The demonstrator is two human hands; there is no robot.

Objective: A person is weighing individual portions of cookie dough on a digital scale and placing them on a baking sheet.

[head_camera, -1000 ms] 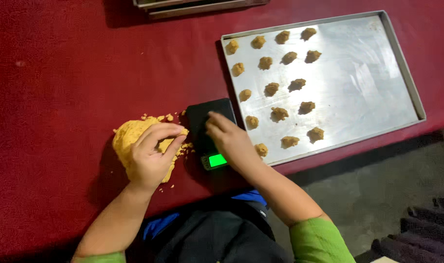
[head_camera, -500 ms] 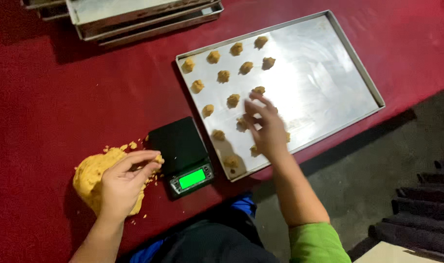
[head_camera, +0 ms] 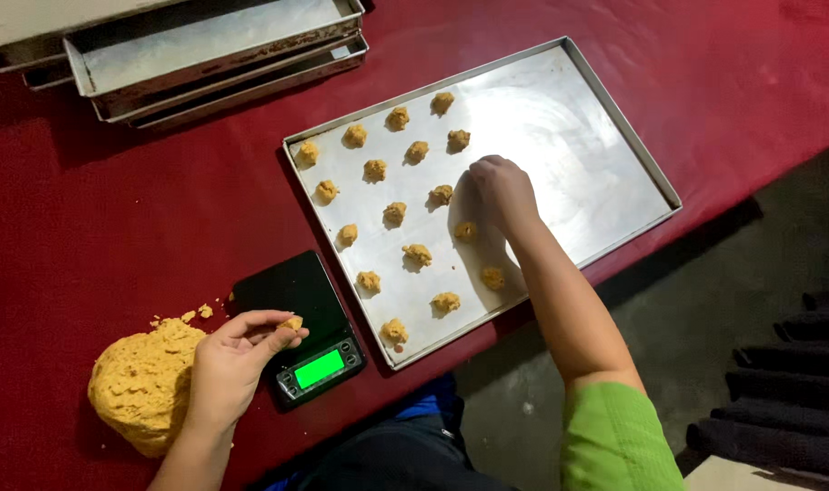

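Left hand (head_camera: 228, 364) pinching a small piece of dough (head_camera: 292, 323) between thumb and fingertips, held over the black scale (head_camera: 298, 320) on the red bench (head_camera: 141, 209), just beside the big dough lump (head_camera: 141, 382). Right hand (head_camera: 502, 186) reaching over the metal tray (head_camera: 605, 145), fingers curled down near the rows of dough balls (head_camera: 405, 214); whether holding anything, cannot tell. Stacked empty trays (head_camera: 205, 50) lying at the far edge.
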